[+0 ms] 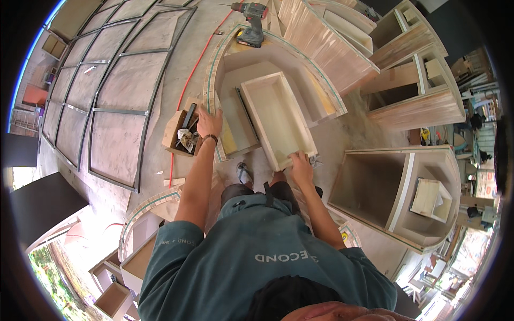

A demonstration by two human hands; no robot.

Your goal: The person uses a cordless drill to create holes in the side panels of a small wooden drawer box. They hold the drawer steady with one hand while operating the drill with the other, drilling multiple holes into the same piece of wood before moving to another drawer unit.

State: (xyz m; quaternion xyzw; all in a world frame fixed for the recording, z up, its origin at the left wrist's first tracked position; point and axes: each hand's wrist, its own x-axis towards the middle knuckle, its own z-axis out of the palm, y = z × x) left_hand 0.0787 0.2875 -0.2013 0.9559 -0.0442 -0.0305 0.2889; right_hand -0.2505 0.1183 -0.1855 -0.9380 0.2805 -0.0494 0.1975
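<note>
A pale wooden drawer (247, 85) lies tilted across the curved cabinet (222, 59) in front of me. My right hand (301, 167) is closed on the drawer's near end. A crumpled clear wrapper (316, 160) shows beside those fingers. My left hand (210, 123) is at the cabinet's left edge, next to an open cardboard box (172, 131), fingers apart; its fingertips are partly hidden. The box holds a dark bar (189, 115), crumpled paper (187, 139) and small dark pieces. Along the drawer's left side runs a dark metal slide (246, 109).
A cordless drill (252, 24) stands on the cabinet's far rim. A red cord (199, 63) crosses the floor at left, beside a dark metal frame (144, 80). More curved cabinets (369, 152) stand at right; another (144, 206) is behind my left arm.
</note>
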